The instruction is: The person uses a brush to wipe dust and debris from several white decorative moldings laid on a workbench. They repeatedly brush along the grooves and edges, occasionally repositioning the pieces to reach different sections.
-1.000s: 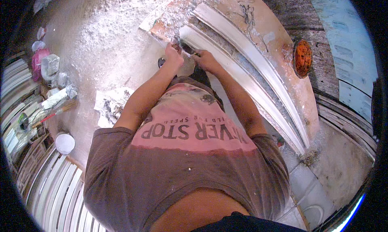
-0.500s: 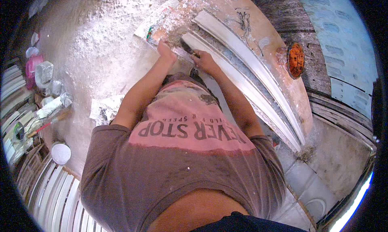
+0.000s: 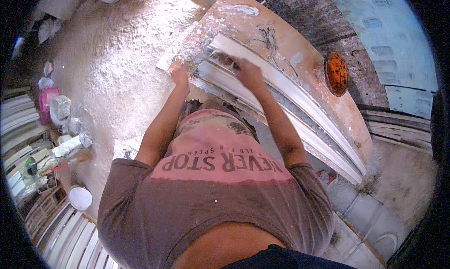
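My right hand (image 3: 251, 74) is closed around a short, dark hand tool (image 3: 226, 59) that looks like a brush; motion smears it. The tool is over the near ends of two long, white, grooved mouldings. One moulding (image 3: 281, 81) lies farther right, and the other moulding (image 3: 267, 101) runs beside it, nearer my body. My left hand (image 3: 180, 75) is at the left edge of the worktable, by a whitish, crumpled sheet (image 3: 169, 58). Its fingers look curled, but what they hold, if anything, is hidden.
The brown worktable (image 3: 318, 77) carries white residue and a tangle of thin dark strands (image 3: 268, 37). An orange round container (image 3: 336, 74) stands at its right edge. At left are a pink container (image 3: 48, 98), a white bucket (image 3: 80, 198) and stacked white strips (image 3: 70, 236).
My right hand has moved right and forward with the tool, up over the mouldings. My left hand has shifted left and slightly back toward me. The whole view has shifted a little.
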The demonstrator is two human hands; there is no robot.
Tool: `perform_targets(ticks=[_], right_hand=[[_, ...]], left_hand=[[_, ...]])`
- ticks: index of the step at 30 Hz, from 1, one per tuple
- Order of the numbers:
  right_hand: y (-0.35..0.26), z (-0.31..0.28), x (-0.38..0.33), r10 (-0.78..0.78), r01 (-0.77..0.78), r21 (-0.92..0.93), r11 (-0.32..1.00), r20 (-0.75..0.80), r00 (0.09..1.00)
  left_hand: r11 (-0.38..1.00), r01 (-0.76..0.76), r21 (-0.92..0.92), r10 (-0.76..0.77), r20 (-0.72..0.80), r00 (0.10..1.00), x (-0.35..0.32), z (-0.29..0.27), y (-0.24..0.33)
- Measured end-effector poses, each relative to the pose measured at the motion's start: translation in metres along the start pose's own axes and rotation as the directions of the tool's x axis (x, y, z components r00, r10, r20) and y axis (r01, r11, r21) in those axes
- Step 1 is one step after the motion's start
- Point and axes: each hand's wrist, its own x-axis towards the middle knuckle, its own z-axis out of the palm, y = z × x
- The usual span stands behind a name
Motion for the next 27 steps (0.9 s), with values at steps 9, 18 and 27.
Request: perform_targets(ticks=[9,18,27], right_hand=[[0.054,-0.03,0.017,0.082,-0.07,0.05,0.996,-0.31,0.947],[0.097,0.025,-0.17,0.833,-0.453,0.765,0.458,-0.191,0.519],[0.117,0.031,-0.284,0.859,0.291,0.822,-0.49,0.512,0.003]], left_hand=[[0.966,-0.181,0.184,0.144,0.202,0.969,-0.036,0.01,0.022],[0.992,-0.126,0.008,0.117,0.308,0.944,-0.083,0.0,0.054],[0.969,-0.215,0.12,0.187,0.21,0.96,-0.082,0.006,0.054]])
